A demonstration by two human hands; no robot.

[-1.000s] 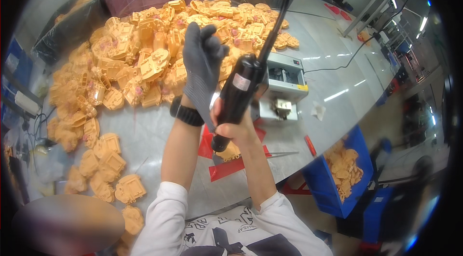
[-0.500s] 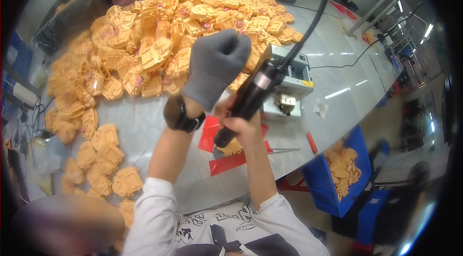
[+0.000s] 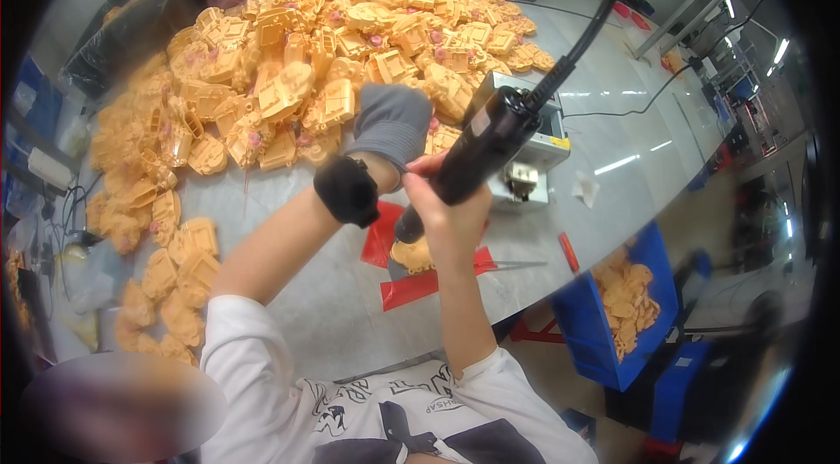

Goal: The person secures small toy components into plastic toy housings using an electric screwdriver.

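Observation:
My left hand [image 3: 392, 118] wears a grey knit glove and is raised in front of the heap of orange plastic parts; its fingers are turned out of sight. A black watch [image 3: 347, 191] sits on that wrist. My bare right hand [image 3: 457, 221] is wrapped round a black electric screwdriver [image 3: 486, 147], which tilts with its cable end up and to the right. Its thumb and forefinger reach the glove's cuff and seem to pinch it. Under the tool's lower end lies one orange part [image 3: 415, 255], between red sheet-like pieces [image 3: 411, 291] on the table.
A large heap of orange parts [image 3: 289, 88] covers the table's far side, with loose ones [image 3: 179, 276] at left. A grey box-shaped device [image 3: 542, 145] stands beyond the screwdriver. A red-handled tool [image 3: 569, 251] lies near the right edge, above a blue bin [image 3: 656, 324] of orange parts.
My left hand has lowered and turned, its elbow swinging out left; the fist seen before is now hidden. My right hand has come up to the glove's cuff, still holding the screwdriver.

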